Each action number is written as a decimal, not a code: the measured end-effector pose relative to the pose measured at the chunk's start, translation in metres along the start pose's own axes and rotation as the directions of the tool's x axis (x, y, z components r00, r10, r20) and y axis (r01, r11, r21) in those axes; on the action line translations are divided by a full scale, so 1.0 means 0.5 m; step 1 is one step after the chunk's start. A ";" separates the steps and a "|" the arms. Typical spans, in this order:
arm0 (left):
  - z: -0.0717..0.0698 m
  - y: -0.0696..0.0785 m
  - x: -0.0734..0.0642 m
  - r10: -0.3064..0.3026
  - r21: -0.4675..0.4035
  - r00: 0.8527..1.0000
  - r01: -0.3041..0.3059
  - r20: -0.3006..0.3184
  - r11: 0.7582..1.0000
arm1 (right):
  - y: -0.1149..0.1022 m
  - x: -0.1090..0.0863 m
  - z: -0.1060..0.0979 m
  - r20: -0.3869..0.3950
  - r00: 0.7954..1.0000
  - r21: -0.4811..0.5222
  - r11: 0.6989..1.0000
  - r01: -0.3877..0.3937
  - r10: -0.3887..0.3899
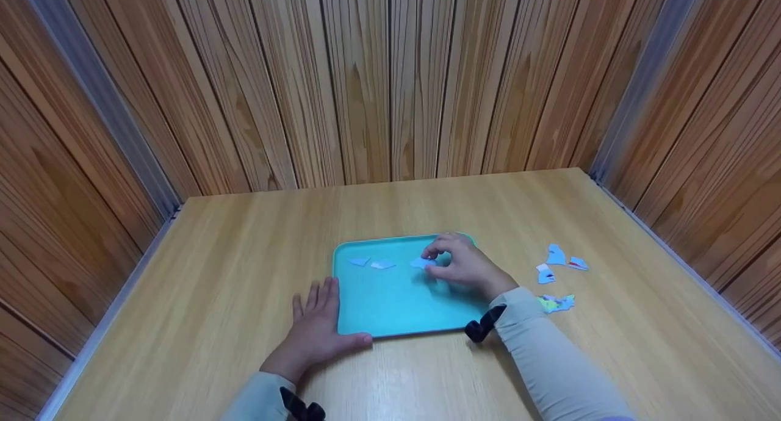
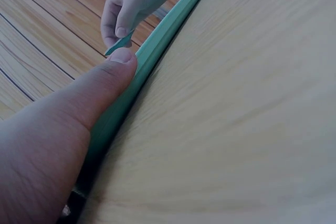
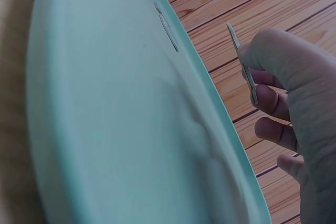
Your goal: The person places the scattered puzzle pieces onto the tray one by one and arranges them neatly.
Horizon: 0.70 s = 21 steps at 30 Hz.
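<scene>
My right hand (image 1: 459,262) pinches a small, thin, light-blue paper piece (image 1: 421,263) between thumb and fingers, above the back right part of a turquoise tray (image 1: 396,305). In the right wrist view the piece (image 3: 243,65) is seen edge-on, raised over the tray floor. Two more blue pieces lie on the tray near its back left: a pointed one (image 1: 359,262) and a paler one (image 1: 383,265). My left hand (image 1: 320,323) rests at the tray's front left corner, fingers straight along the left side, thumb on the front rim.
On the table (image 1: 244,256), right of the tray, lie several loose cut pieces: a blue one (image 1: 556,254), one with red (image 1: 578,263), one with a white corner (image 1: 545,274) and a green-yellow one (image 1: 556,303). Wood-panelled walls (image 1: 390,85) stand behind and at both sides.
</scene>
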<state>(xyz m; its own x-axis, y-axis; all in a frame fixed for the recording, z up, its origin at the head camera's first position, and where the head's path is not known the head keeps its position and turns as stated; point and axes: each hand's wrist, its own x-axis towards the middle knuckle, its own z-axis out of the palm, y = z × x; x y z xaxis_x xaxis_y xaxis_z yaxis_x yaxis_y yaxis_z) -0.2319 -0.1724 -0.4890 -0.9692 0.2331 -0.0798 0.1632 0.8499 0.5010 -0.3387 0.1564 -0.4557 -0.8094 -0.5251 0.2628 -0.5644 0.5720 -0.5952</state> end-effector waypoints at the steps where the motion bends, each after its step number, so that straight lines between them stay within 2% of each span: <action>1: 0.001 -0.001 0.000 -0.001 -0.001 1.000 0.001 0.002 1.000 | -0.002 0.001 0.003 0.003 1.000 0.001 1.000 0.000 0.000; 9: -0.001 0.000 -0.002 -0.026 -0.004 0.999 0.026 0.019 1.000 | -0.017 0.021 0.025 0.020 1.000 -0.015 1.000 0.015 -0.015; 16: 0.000 0.003 -0.001 -0.022 -0.001 1.000 0.022 0.014 1.000 | -0.034 0.034 0.041 0.045 0.999 -0.022 0.999 -0.026 0.027; 21: 0.003 0.002 -0.001 -0.010 0.005 1.000 0.011 -0.004 1.000 | -0.040 0.044 0.058 0.052 0.999 -0.032 0.999 -0.007 0.009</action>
<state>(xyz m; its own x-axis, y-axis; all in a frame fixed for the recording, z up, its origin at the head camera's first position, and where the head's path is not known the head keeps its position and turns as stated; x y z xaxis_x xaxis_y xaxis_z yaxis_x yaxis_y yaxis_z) -0.2311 -0.1709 -0.4899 -0.9716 0.2221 -0.0813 0.1539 0.8547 0.4959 -0.3404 0.1154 -0.4599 -0.8050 -0.5519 0.2177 -0.5633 0.5957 -0.5726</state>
